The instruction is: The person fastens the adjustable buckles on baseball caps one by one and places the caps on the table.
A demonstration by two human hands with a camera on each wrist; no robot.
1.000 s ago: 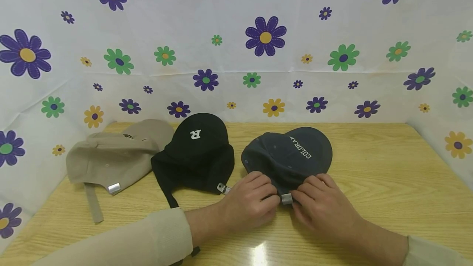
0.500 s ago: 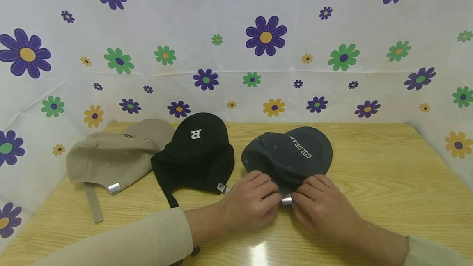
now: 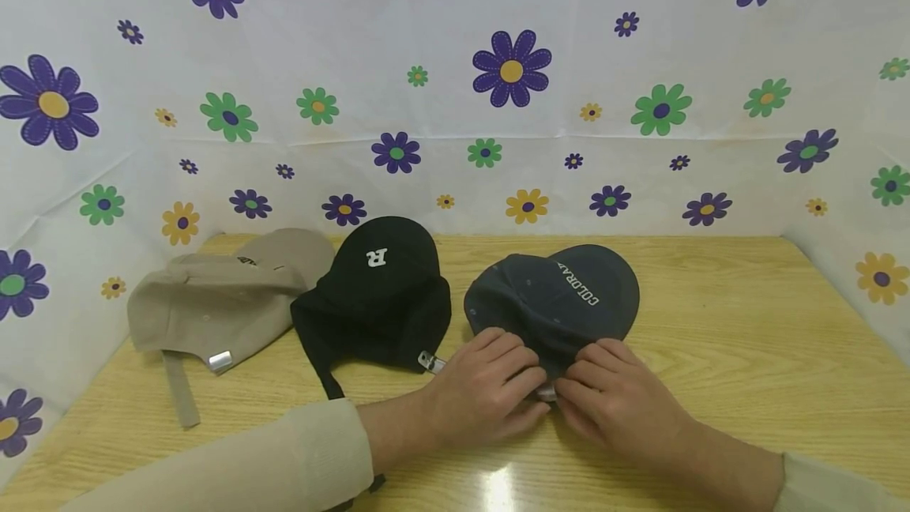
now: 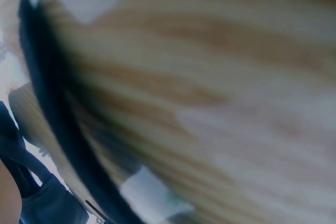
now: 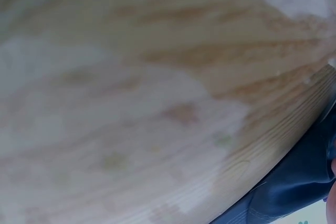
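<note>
A navy baseball cap [image 3: 540, 299] with white lettering lies right of the middle of the table, brim pointing away. At its back edge both hands meet over a silver buckle [image 3: 546, 392], most of which they cover. The left hand [image 3: 490, 385] pinches the cap's back strap from the left, fingers curled. From the other side the right hand [image 3: 618, 393] pinches it by the buckle. The right wrist view catches the navy cap [image 5: 299, 182] at its lower right corner, with fingertips [image 5: 332, 203] at the edge. What the fingertips grip is hidden.
Left of the hands lies a black cap [image 3: 377, 291] with a white R, its metal clasp [image 3: 430, 363] close to the left wrist. Farther left is a beige cap [image 3: 220, 299] with a hanging strap [image 3: 181, 389]. Flowered cloth [image 3: 455, 101] surrounds the wooden table [image 3: 746, 338].
Both hands have drawn closer together over the buckle, which showed between them before and is now mostly covered. The caps stay where they were.
</note>
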